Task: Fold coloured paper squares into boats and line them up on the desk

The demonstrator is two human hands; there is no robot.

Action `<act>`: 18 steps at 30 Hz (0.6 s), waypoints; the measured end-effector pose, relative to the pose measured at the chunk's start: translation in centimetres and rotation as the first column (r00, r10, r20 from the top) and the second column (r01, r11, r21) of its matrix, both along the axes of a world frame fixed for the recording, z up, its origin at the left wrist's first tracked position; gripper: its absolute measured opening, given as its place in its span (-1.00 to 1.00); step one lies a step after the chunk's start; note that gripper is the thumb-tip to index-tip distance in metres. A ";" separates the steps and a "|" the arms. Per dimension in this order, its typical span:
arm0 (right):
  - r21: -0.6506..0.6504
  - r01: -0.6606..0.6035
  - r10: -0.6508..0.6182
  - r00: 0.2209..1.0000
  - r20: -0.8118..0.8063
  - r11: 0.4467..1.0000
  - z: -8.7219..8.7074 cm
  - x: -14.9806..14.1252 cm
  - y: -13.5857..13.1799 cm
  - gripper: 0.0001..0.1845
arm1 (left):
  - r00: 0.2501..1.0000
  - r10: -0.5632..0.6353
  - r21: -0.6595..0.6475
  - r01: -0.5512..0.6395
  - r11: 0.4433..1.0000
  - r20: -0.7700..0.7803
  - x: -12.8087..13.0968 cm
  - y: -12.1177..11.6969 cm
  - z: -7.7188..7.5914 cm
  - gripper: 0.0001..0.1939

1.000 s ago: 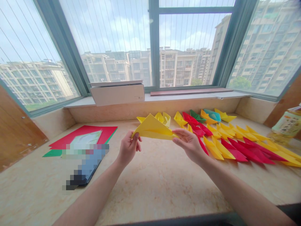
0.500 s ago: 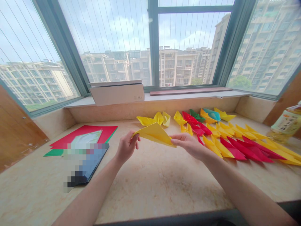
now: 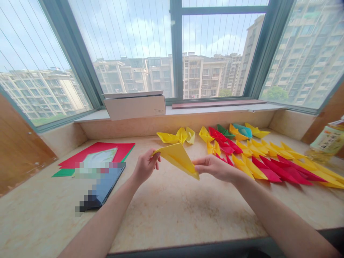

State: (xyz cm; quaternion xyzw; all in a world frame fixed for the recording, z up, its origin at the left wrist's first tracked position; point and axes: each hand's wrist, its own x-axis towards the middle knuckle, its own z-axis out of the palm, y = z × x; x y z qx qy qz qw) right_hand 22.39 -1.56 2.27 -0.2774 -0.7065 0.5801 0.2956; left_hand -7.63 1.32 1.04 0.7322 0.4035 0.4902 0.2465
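Between my hands I hold a folded sheet of yellow origami paper [image 3: 177, 159], a tilted triangular shape with one point hanging down to the right. My left hand [image 3: 146, 166] pinches its left corner between thumb and fingers. My right hand [image 3: 215, 168] grips its right edge with the fingertips. Just beyond the hands, yellow paper boats [image 3: 172, 137] lie on the ledge. Red and yellow folded boats [image 3: 279, 170] spread in rows to the right of my right hand.
On the marble window ledge [image 3: 172, 215], red and green paper sheets [image 3: 96, 152] lie at left, partly under a dark tablet [image 3: 107, 182]. A white box [image 3: 134, 107] sits on the sill. A bottle of yellow liquid [image 3: 325, 141] stands at far right.
The yellow paper has turned between my hands, its lower point now hanging further down. My right hand has shifted slightly lower and closer to my left hand.
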 end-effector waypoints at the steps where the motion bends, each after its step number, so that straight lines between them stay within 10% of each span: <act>1: 0.006 -0.017 0.017 1.000 0.000 1.000 0.0 -0.1 -0.1 -0.52 | 1.000 0.002 -0.007 -0.002 1.000 0.002 0.0 0.0 0.0 -0.61; 6: 0.044 -0.062 0.061 0.997 0.038 0.997 -0.8 -0.8 -0.3 -0.56 | 1.000 -0.004 -0.028 0.004 1.000 -0.025 0.0 -0.1 -0.2 -0.60; 18: 0.428 0.260 -0.314 0.947 0.061 0.866 -2.8 -1.7 0.2 -0.63 | 0.999 0.040 -0.043 -0.040 0.998 -0.011 -0.1 0.0 -0.1 -0.61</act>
